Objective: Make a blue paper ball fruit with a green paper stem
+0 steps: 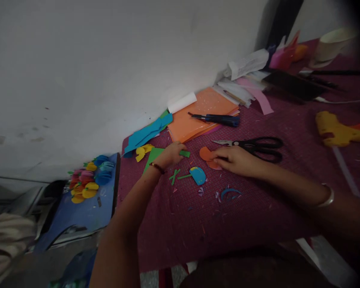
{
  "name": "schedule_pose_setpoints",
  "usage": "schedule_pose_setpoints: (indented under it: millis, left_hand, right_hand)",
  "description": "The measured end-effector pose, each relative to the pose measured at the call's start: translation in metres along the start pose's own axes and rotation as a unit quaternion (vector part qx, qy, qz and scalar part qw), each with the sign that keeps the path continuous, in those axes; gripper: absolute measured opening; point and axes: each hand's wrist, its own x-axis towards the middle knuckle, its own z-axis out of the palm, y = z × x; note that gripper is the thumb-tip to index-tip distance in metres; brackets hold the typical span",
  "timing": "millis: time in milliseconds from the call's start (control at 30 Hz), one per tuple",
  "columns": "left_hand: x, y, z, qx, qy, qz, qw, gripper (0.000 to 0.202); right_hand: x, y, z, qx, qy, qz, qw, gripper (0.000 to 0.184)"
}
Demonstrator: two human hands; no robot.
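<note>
My left hand [171, 155] is closed, and a small green paper strip [185, 153] sticks out from its fingers. A larger green paper piece [153, 155] lies beside and partly behind that wrist. Between thumb and fingers, my right hand [235, 161] pinches rounded orange paper cutouts [206, 154]. Near the right hand rest black-handled scissors [258, 145], blades slightly apart. Below both hands lie a blue half-round paper cutout [198, 175] and a few crossed green strips [174, 176]. Yellow paper cutouts [143, 152] sit to the left.
Orange sheets [207, 104] lie by the wall with a utility knife [217, 119] on top. Blue paper [150, 132] is at their left. A yellow glue gun [333, 130] stands at right. Finished colourful paper shapes [88, 178] sit on a lower blue surface [87, 216].
</note>
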Motion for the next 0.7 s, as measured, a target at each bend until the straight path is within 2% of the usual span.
schedule_pose_setpoints:
  millis: [267,400,500,600,633,700]
  left_hand:
    - [0.022,-0.011,0.0,-0.004,-0.062,-0.09,0.994,0.022]
    - [0.023,-0.001,-0.005,-0.025,-0.076,-0.119,0.99,0.021]
    - [0.007,0.024,-0.006,-0.063,-0.054,-0.118,0.989,0.007]
    - [-0.024,0.056,0.004,-0.122,-0.037,-0.114,0.985,0.006]
    - [-0.036,0.066,0.009,-0.179,-0.024,-0.125,0.976,0.005]
    - [-0.059,0.081,0.022,-0.252,-0.037,-0.15,0.955,0.002]
  right_hand:
    - [0.0,0.001,0.003,-0.048,-0.048,-0.026,0.997,0.019]
    - [0.0,0.003,0.003,-0.055,-0.033,-0.027,0.998,0.018]
    - [0.0,0.002,0.0,-0.043,-0.001,-0.018,0.999,0.017]
    - [-0.002,-0.009,-0.001,0.048,0.035,0.009,0.998,0.017]
    - [-0.003,-0.014,0.001,0.092,0.032,0.013,0.995,0.017]
    - [-0.006,-0.028,0.008,0.18,0.0,0.004,0.984,0.019]
